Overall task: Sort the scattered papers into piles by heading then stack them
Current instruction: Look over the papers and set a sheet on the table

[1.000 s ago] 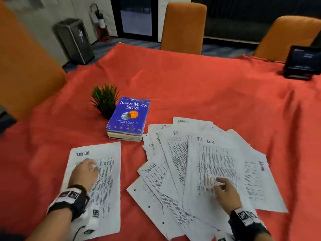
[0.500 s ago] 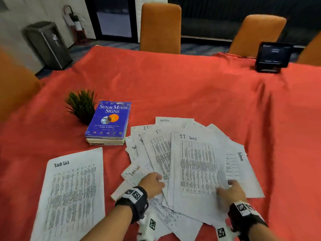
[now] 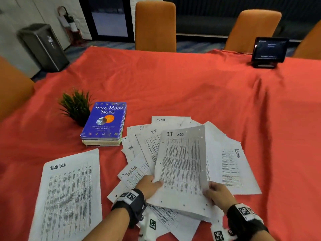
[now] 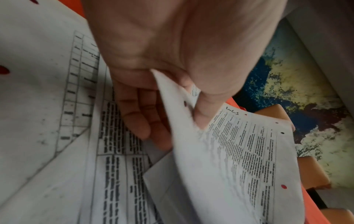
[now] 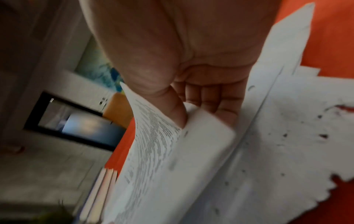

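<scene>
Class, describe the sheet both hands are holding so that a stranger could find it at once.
On the red tablecloth, right of the blue book, lies a fan of papers. The left hand and right hand pinch the IT Logs sheet, the only one lifted off the rest.

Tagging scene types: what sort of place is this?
Probably an office meeting room: a large table under a red cloth, orange chairs around it, a small screen device at the far edge, a fire extinguisher by the wall.

two books (image 3: 104, 124), one plant (image 3: 76, 105), three chairs (image 3: 155, 25)
</scene>
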The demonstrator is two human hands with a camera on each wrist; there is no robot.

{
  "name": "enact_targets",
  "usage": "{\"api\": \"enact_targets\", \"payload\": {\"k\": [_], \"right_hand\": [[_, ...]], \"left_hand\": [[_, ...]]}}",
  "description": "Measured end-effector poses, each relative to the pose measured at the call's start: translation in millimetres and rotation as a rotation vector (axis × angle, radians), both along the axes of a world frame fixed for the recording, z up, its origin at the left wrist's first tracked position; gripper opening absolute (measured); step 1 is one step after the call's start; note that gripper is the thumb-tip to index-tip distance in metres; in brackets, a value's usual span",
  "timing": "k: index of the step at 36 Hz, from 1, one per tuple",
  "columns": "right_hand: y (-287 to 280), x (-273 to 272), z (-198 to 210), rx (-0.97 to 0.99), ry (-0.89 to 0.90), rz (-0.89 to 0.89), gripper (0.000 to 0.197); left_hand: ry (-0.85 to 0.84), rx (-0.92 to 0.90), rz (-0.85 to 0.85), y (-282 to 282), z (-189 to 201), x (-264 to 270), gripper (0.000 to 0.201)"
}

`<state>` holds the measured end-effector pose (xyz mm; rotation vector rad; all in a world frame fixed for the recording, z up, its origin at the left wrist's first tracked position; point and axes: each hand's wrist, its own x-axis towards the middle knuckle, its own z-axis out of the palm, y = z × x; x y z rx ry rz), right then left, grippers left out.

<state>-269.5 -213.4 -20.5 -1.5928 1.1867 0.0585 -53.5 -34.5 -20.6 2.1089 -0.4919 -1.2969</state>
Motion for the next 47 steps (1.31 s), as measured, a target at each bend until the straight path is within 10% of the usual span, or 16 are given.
{"api": "enact_targets", "payload": {"k": [5,15,34,47], "right_hand": [[4,8,-1,-0.037,0.023,-0.033,0.011],[-14,19,-3,-0.236,0.37,-0.196,0.087],[-6,42,13,-0.06,0.028,-0.004,0.027],[6,48,36,0.243,-0.255,0.055,0.034]], "left_hand": [[-0.012,-0.027,0.045,11,-5,3,0.025],[0.024,-0.05,0.149,18,-9,1,0.017],[-0.026,0.043,-0.029,1,8,-14,0.034],[0.181,-0.34,0.658,29,10,37,0.051]]}}
